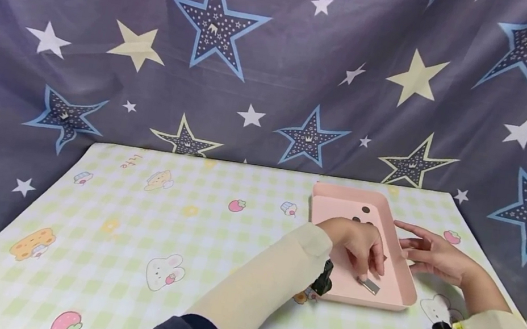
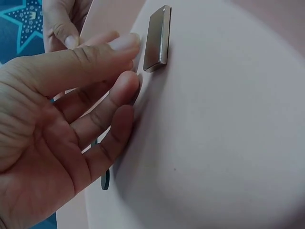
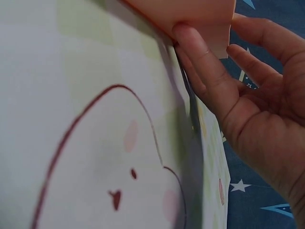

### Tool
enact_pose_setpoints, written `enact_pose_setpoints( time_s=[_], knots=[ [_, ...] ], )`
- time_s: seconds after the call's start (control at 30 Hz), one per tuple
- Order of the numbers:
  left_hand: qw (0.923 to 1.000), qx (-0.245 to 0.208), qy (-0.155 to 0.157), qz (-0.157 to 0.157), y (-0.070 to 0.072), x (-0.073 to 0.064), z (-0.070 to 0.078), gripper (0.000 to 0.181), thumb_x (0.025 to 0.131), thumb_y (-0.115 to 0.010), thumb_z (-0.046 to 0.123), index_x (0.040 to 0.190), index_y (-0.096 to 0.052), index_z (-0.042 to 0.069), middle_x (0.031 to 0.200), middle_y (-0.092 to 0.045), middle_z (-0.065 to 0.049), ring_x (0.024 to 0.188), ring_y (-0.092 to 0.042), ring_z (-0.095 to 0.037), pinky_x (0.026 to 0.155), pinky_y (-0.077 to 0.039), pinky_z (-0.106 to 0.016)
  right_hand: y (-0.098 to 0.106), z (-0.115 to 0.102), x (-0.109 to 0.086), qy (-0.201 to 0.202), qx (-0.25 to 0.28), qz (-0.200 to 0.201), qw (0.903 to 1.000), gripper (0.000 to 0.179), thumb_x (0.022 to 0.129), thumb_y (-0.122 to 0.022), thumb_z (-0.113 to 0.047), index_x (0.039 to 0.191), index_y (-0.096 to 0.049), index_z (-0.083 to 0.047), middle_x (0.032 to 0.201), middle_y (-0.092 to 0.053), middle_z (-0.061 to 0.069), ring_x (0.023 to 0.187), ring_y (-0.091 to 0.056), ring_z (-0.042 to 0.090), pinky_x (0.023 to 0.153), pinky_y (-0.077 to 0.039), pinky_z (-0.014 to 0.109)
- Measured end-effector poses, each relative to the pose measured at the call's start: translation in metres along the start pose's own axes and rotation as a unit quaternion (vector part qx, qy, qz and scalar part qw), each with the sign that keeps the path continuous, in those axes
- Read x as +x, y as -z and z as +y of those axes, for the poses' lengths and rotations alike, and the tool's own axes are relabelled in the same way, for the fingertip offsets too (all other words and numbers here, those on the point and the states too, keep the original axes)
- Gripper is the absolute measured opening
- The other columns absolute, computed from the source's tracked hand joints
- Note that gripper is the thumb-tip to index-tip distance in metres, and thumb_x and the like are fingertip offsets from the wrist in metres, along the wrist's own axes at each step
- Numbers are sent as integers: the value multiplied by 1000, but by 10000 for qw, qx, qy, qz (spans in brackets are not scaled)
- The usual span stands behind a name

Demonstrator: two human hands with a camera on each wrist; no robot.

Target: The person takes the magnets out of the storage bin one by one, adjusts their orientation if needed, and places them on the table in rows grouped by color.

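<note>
A shallow pink tray (image 1: 392, 300) lies on the right of the table. My left hand (image 1: 359, 246) reaches down into it, fingers loosely bent. In the left wrist view, its thumb tip comes close beside a flat silver rectangular block (image 2: 157, 40) on the tray floor; nothing shows between thumb and fingers. Several dark round discs (image 1: 365, 209) lie toward the tray's far end, partly hidden by that hand. One dark disc (image 2: 105, 180) shows edge-on below the fingers. My right hand (image 1: 440, 258) rests extended fingertips against the tray's right wall and rim.
A pale checked tablecloth (image 1: 122, 274) with cartoon prints covers the table. Behind it hangs a dark curtain (image 1: 267, 73) with stars. Small black wrist devices (image 1: 323, 279) sit under both sleeved forearms, the left one close to the tray's near left corner.
</note>
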State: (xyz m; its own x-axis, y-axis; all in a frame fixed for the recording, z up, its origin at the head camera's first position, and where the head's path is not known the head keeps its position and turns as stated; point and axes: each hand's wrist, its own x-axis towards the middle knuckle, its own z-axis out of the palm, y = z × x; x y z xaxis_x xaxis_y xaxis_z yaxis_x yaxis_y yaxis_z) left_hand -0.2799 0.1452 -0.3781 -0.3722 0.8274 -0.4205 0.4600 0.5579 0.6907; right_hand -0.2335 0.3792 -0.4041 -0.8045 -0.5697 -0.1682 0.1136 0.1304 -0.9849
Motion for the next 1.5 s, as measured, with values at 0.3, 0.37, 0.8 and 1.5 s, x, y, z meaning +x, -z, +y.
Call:
enact_pose_setpoints(
  time_s=[0.3,0.37,0.8,1.5],
  knots=[
    [9974,667,-29,-283,-3,1,6,30,71,-85,-3,98,-78,5,74,-67,4,63,-54,2,57,-42,-11,0,-1,0,-10,5,51,10000,62,99,-48,4,143,-43,-39,124,-54,7,107,-62,20,85,-55,42],
    [9960,853,26,-265,-4,0,7,25,72,-85,-1,95,-79,7,69,-64,5,59,-50,2,54,-39,-12,0,-1,-1,-32,3,81,10000,62,98,-49,4,142,-44,-40,123,-54,7,106,-63,20,85,-55,42],
    [9945,1004,281,72,1,-6,0,13,77,-81,1,86,-79,11,72,-70,4,56,-50,-2,53,-41,-15,0,-1,1,-3,84,-16,10000,62,99,-47,4,145,-41,-37,125,-52,9,108,-62,21,86,-55,43],
    [9870,1607,72,-13,-1,-8,-2,11,76,-84,8,85,-78,12,67,-61,8,61,-46,-2,56,-37,-13,-2,0,1,-83,3,210,9997,62,98,-50,4,144,-43,-37,122,-52,9,106,-62,18,85,-55,43]
  ],
)
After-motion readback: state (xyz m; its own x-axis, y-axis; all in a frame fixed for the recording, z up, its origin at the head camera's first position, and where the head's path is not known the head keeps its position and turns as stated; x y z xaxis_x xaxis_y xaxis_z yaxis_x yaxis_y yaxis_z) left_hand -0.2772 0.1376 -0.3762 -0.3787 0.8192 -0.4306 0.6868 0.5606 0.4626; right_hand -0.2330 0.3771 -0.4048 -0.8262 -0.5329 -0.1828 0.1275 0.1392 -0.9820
